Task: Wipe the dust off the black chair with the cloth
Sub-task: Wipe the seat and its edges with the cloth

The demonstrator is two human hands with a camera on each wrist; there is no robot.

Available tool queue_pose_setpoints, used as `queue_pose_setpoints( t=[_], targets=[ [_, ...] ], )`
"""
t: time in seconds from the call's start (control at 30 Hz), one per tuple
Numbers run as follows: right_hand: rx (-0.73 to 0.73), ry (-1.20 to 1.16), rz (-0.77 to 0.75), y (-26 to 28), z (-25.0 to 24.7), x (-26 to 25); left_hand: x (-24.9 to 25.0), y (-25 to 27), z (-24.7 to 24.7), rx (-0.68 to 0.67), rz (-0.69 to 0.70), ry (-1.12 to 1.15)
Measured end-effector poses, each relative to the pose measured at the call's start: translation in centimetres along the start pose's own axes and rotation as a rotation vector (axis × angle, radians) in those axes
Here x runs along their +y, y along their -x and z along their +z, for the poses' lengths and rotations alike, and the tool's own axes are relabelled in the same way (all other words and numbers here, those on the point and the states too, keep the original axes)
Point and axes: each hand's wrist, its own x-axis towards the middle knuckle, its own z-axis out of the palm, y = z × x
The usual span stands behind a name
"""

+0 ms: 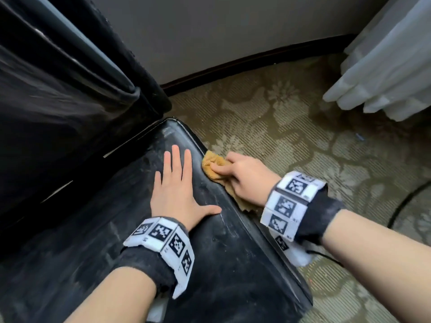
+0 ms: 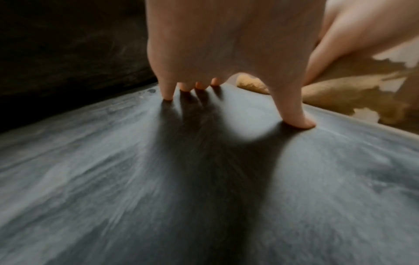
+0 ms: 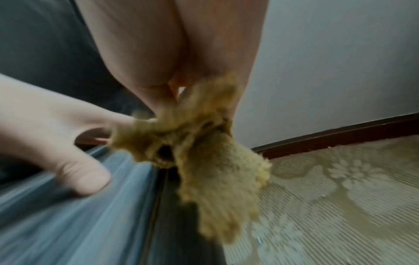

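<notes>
Chair edge: cloth bunched in right hand

A black chair seat lies open toward its near end, its dusty surface bare. A left hand lies flat on its far part. The upright chair back blocks its left side. Beyond its right edge, patterned carpet lies open.
</notes>
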Motion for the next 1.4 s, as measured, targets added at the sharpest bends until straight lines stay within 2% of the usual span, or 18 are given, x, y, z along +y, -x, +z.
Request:
queue_pose_setpoints(
  t=[0.17,0.33,0.4,0.47,0.53,0.6,0.73,0.87,0.93,1.0,1.03,1.07,1.1,1.13,1.2,1.27,1.33,1.4],
  targets=[
    [-0.023,-0.029,-0.048,5.0,2.4,2.0,0.1,-0.2,0.2,-0.024,-0.022,-0.006],
    [-0.218,0.049,-0.074,10.2,4.3,3.8,0.5,0.0,-0.2,-0.061,-0.031,-0.023],
    [-0.382,0.128,-0.071,11.5,3.5,3.9,0.6,0.1,-0.2,-0.071,-0.028,-0.024],
    [-0.439,0.126,0.013,11.1,1.4,4.2,0.6,0.1,-0.3,-0.068,-0.031,-0.022],
    [-0.281,0.071,0.109,9.3,-0.7,4.3,0.7,0.1,-0.3,-0.069,-0.032,-0.02],
    [-0.088,0.022,0.051,7.0,-1.0,3.7,0.7,0.1,-0.3,-0.068,-0.037,-0.016],
    [-0.103,0.009,0.003,7.1,2.8,2.2,0.6,0.0,-0.3,-0.062,-0.037,-0.006],
    [-0.239,0.027,-0.018,11.8,4.5,3.9,0.8,0.1,-0.2,-0.064,-0.032,-0.006],
    [-0.402,0.111,-0.009,13.9,4.5,4.4,0.8,0.0,-0.2,-0.067,-0.041,-0.001],
    [-0.561,0.146,0.114,14.3,3.8,5.0,0.9,0.0,-0.3,-0.067,-0.046,-0.002],
    [-0.549,0.126,0.184,13.6,3.0,5.2,0.9,0.0,-0.3,-0.064,-0.047,-0.001],
    [-0.466,0.097,0.231,12.5,2.0,5.2,0.9,0.0,-0.2,-0.064,-0.047,0.004],
    [-0.32,0.056,0.231,11.0,1.4,5.2,1.0,0.0,-0.2,-0.061,-0.045,0.007],
    [-0.176,0.018,0.187,9.2,0.9,4.9,0.9,-0.1,-0.2,-0.057,-0.045,0.01],
    [-0.066,-0.024,0.084,6.3,1.2,3.4,0.7,0.0,-0.2,-0.053,-0.042,0.011],
    [-0.102,0.02,0.028,5.7,2.6,2.3,0.7,0.0,-0.1,-0.054,-0.035,0.008],
    [-0.155,0.073,0.023,7.3,3.8,2.3,0.7,0.0,-0.1,-0.05,-0.034,0.002],
    [-0.268,0.161,0.013,9.6,4.0,2.7,0.7,0.0,-0.1,-0.046,-0.034,0.001]
  ],
)
